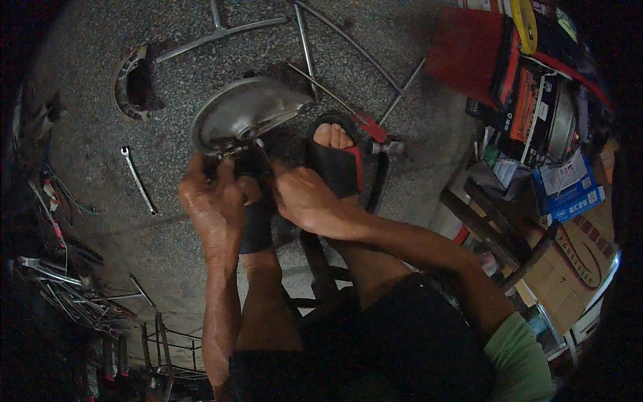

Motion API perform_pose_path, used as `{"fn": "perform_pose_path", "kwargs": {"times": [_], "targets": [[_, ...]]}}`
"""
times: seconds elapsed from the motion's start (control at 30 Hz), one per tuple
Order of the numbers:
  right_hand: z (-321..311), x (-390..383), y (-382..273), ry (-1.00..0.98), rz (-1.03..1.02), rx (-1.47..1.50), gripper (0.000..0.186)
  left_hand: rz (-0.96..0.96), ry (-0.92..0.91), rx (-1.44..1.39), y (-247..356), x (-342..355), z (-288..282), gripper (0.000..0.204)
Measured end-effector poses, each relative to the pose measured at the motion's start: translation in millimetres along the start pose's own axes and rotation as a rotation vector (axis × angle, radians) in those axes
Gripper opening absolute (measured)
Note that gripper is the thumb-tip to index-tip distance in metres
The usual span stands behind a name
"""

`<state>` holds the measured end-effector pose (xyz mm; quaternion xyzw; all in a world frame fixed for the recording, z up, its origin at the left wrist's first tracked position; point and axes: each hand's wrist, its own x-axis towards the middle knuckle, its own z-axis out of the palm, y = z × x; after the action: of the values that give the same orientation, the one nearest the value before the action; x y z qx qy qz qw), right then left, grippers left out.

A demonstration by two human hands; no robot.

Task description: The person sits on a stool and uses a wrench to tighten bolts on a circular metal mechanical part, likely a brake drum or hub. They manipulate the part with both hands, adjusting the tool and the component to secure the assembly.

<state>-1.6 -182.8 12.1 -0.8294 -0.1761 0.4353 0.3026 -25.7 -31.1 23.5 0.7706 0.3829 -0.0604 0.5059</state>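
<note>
Dark cloth shorts (402, 328) stretch across the seated person's lap, closest to view, with a green sleeve (519, 355) behind the right hand. Past the knees, the left hand (211, 191) has its fingers bent and drawn in at the near rim of a dull grey, half-round metal part (244, 114); shadow keeps me from telling what they pinch. Just beside it, the right hand (305, 194) is curled around a slim, silvery metal tool (260, 143), its end near the grey part's hub. Out to the left of the left hand lies a shiny steel spanner (138, 181); farther ahead of that hand, a curved, rusty metal shoe (128, 87). Ahead and right of the right hand rests a long, thin screwdriver with a red handle (372, 128), beyond a black sandal with red trim (337, 167).
</note>
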Motion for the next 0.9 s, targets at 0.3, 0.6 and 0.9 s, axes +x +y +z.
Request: {"fn": "perform_pose_path", "kwargs": {"times": [0.3, 0.6, 0.9], "targets": [[-39, -13, -28, -0.059, 0.055, -0.002, 0.018, 0.129, 0.035, 0.058, 4, -7, 2, 0.012], [-51, -14, -30, -0.008, -0.067, -0.038, 0.016, 0.109, 0.051, -0.036, 1, -10, 6, 0.018], [-82, 11, -43, -0.134, -0.072, -0.266, 0.025, 0.082, 0.017, -0.132, 3, -10, 7, 0.018]]}}
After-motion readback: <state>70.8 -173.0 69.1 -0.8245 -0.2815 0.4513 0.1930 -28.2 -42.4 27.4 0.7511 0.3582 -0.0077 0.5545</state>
